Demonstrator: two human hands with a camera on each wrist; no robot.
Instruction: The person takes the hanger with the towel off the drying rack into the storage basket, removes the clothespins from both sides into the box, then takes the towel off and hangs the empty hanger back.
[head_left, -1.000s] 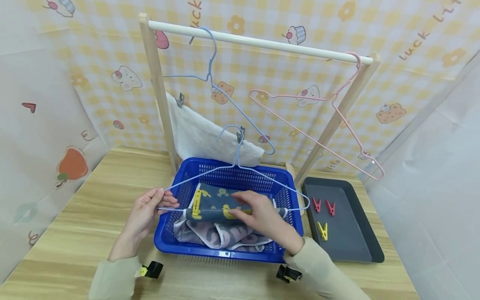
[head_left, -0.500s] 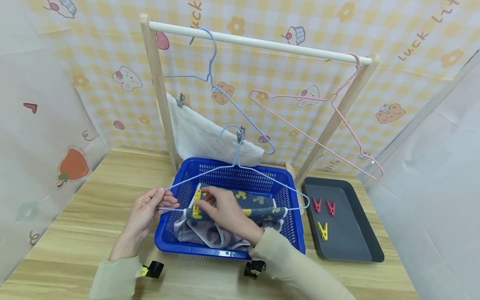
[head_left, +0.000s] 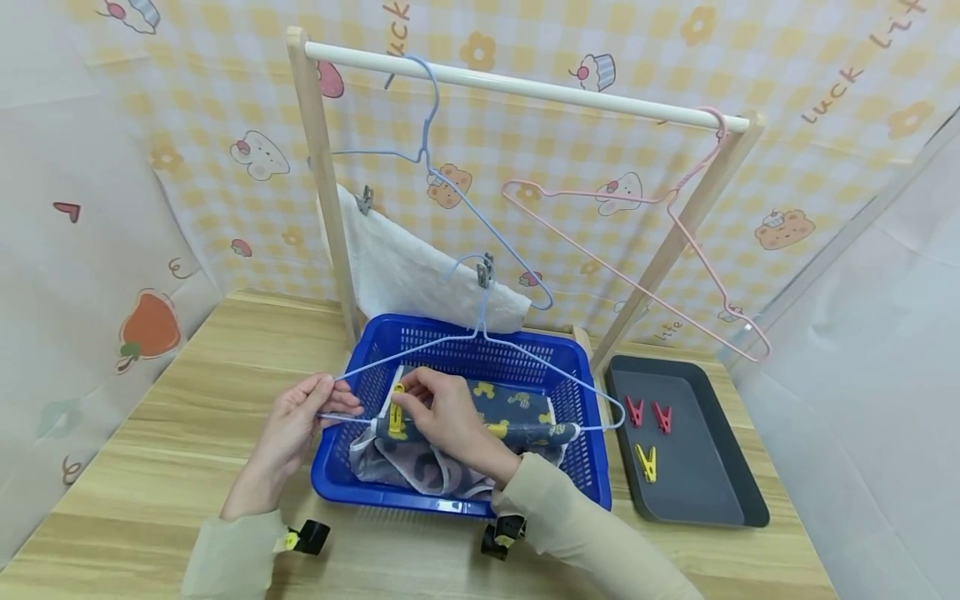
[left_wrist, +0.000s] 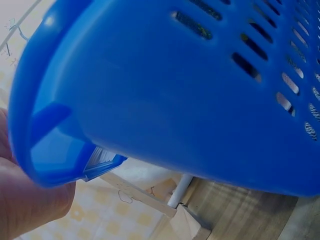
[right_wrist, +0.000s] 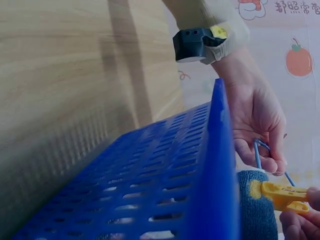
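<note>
My left hand (head_left: 288, 429) grips the left end of a blue wire hanger (head_left: 482, 330), which lies above the blue basket. A dark blue cloth with yellow figures (head_left: 517, 408) is folded over the hanger's bottom bar. Near the cloth's left edge sits a yellow clothespin (head_left: 395, 414), pinched between thumb and fingers of my right hand (head_left: 456, 421). The right wrist view shows the clothespin (right_wrist: 287, 195) with its jaws on the cloth (right_wrist: 255, 215). There, my left hand (right_wrist: 252, 115) holds the hanger's corner. In the left wrist view the basket hides most of that hand.
The blue basket (head_left: 390, 498) contains a greyish patterned cloth (head_left: 405, 467). To its right, a dark tray (head_left: 712, 467) bears two red clothespins (head_left: 662, 417) and a yellow one. Behind stands a rack (head_left: 525, 81) with a blue hanger, a pink hanger (head_left: 600, 260) and a clipped white towel (head_left: 405, 267).
My right hand has moved left, from the cloth's middle to the yellow clothespin, and now pinches it. The hanger has shifted slightly right in view; my left hand keeps its grip.
</note>
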